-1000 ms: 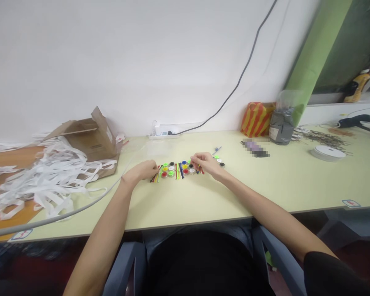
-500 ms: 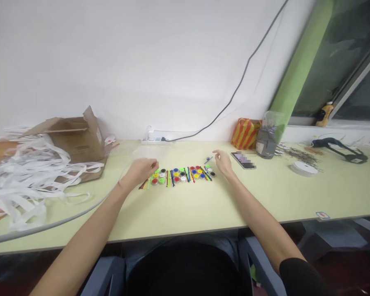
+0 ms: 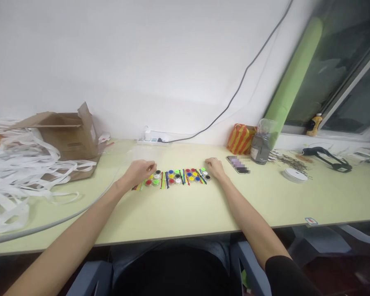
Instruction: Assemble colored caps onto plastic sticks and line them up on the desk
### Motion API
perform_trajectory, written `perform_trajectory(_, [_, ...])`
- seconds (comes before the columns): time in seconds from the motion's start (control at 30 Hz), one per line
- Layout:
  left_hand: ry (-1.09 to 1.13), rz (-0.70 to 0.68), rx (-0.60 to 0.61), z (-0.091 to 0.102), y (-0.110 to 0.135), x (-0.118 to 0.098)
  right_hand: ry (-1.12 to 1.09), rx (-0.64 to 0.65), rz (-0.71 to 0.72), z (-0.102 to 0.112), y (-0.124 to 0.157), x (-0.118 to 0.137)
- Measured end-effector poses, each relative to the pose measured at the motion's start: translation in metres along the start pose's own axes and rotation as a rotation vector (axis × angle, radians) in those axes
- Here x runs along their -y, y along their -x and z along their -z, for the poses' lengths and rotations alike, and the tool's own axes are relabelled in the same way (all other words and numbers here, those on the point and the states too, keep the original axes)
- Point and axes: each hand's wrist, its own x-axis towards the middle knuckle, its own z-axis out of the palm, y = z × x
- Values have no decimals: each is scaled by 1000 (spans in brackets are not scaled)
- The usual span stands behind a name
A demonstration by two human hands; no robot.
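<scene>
A row of small coloured round pots and thin coloured sticks [image 3: 176,176] lies on the pale green table [image 3: 185,209]. My left hand [image 3: 141,170] rests at the row's left end with its fingers curled over the nearest pieces; what it grips is hidden. At the row's right end is my right hand [image 3: 215,167], knuckles up and fingers bent down onto the last pots. Whether it holds one I cannot see.
A torn cardboard box [image 3: 64,135] and a heap of white paper strips [image 3: 21,164] fill the left. A power strip [image 3: 152,139] sits by the wall. To the right lie a phone [image 3: 238,164], a striped bag [image 3: 240,139], a jar [image 3: 260,144] and a white tape roll [image 3: 294,175].
My right hand left the row, lifted towards the phone, then came back down onto the row's right end. The view has tilted up and to the right. My left hand stayed put.
</scene>
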Motion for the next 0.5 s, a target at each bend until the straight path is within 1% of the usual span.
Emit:
perform_trajectory(0.17, [18, -42, -17, -4, -1, 1, 20, -43, -66, 2, -3, -8])
perform_trajectory(0.33, [54, -69, -28, -7, -1, 1, 17, -84, -116, -1, 0, -14])
perform_trajectory(0.5, [75, -63, -23, -7, 0, -1, -13, -201, -182, 0, 5, -16])
